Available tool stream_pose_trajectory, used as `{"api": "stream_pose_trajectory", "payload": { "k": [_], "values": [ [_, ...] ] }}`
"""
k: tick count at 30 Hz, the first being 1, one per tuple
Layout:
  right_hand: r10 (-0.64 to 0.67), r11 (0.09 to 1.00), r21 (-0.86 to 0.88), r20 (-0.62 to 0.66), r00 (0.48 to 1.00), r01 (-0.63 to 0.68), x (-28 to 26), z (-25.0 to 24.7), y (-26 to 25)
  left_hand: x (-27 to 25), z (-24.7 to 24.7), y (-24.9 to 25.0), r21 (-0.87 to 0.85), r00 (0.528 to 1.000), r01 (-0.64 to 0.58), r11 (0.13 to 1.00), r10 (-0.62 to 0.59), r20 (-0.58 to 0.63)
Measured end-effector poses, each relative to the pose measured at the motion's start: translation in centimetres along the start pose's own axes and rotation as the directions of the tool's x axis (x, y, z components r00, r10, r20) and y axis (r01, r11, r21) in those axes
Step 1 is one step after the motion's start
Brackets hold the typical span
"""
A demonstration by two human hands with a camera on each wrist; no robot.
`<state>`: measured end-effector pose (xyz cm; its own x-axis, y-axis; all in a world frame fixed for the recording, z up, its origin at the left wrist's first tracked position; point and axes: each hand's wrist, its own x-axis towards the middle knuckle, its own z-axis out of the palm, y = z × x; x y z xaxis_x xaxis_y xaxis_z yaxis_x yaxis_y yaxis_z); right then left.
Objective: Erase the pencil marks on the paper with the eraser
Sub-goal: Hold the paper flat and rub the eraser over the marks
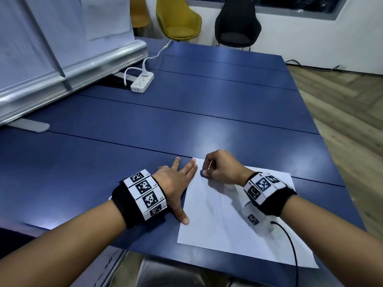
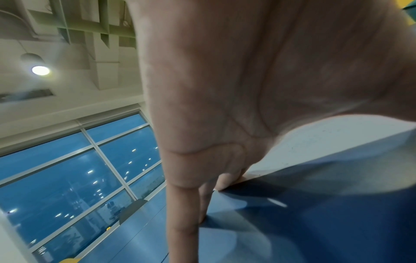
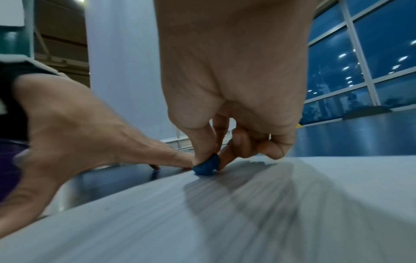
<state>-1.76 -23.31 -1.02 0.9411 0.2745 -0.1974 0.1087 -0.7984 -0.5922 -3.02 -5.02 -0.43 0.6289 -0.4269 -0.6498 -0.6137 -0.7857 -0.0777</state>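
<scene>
A white sheet of paper (image 1: 223, 220) lies on the blue table (image 1: 186, 112) near its front edge. My right hand (image 1: 219, 168) pinches a small blue eraser (image 3: 206, 166) between thumb and fingers and presses it on the paper's far left corner (image 1: 201, 172). A thin pencil tip (image 1: 209, 164) sticks up from the same hand. My left hand (image 1: 176, 183) lies flat with spread straight fingers (image 1: 191, 166), thumb (image 1: 182, 216) on the paper's left edge. Faint grey smudges show on the paper (image 3: 225, 213). The left wrist view shows my palm (image 2: 247, 89) above the paper edge.
A white power strip (image 1: 142, 82) with its cable sits at the far left of the table, beside a rolled-up banner stand (image 1: 72, 65). Yellow (image 1: 178, 19) and black (image 1: 238, 23) chairs stand beyond the far edge. A black cable (image 1: 290, 241) crosses the paper's right part.
</scene>
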Motion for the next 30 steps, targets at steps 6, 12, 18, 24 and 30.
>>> {"api": "stream_pose_trajectory", "payload": {
  "k": [6,12,18,24,30],
  "values": [
    [-0.112,0.992,-0.039,0.212,0.971,0.123,-2.1,0.6,-0.7,0.2,0.3,0.0,0.015,1.0,0.001,1.0,-0.001,-0.016],
    [0.023,1.0,-0.018,-0.012,1.0,-0.023,-0.3,-0.7,0.7,-0.2,0.0,0.2,0.007,1.0,-0.008,1.0,0.008,-0.005],
    [-0.024,0.995,-0.095,0.112,0.993,0.035,-1.3,-0.8,0.3,-0.2,-0.1,0.3,0.022,1.0,0.0,1.0,0.0,0.007],
    [-0.02,0.999,-0.034,0.099,0.995,0.024,-1.7,-0.7,0.5,-0.2,-0.1,0.3,0.008,1.0,-0.003,1.0,0.003,0.002],
    [0.003,0.995,-0.104,0.046,0.999,0.002,-0.3,-1.4,0.2,-0.3,-0.3,0.4,0.01,1.0,0.0,1.0,0.0,-0.003]
  ]
}}
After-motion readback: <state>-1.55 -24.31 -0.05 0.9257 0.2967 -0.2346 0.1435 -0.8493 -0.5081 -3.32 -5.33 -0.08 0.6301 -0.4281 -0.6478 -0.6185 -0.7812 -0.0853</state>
